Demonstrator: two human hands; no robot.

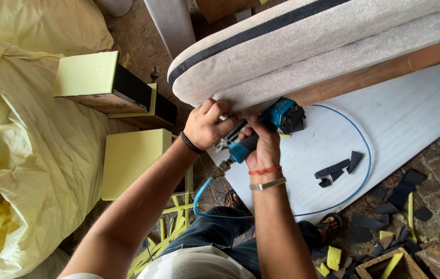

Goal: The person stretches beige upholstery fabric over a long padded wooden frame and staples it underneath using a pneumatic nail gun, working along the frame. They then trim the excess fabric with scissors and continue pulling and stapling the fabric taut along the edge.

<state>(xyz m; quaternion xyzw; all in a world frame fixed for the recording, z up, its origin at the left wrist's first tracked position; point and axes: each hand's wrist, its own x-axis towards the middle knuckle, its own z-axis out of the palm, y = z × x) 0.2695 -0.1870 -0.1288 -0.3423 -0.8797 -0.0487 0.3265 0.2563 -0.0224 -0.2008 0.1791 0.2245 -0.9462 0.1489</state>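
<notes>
A padded furniture piece covered in grey fabric (302, 46) with a dark stripe lies across the top, on a wooden frame rail (385, 70). My left hand (205, 125) grips the fabric at its lower corner edge and pulls it over the frame. My right hand (261, 147) holds a blue air stapler (277, 121) pressed against that same corner. A thin blue air hose (364, 155) runs from the tool's handle and loops over a white sheet (401, 119) on the floor.
Yellow foam blocks with dark sides (101, 82) and a yellow foam slab (132, 160) stand at left beside big yellowish plastic sacks (18, 155). Dark fabric offcuts (339, 169) and yellow foam scraps (333, 258) litter the brick floor. A wooden box (385, 266) sits bottom right.
</notes>
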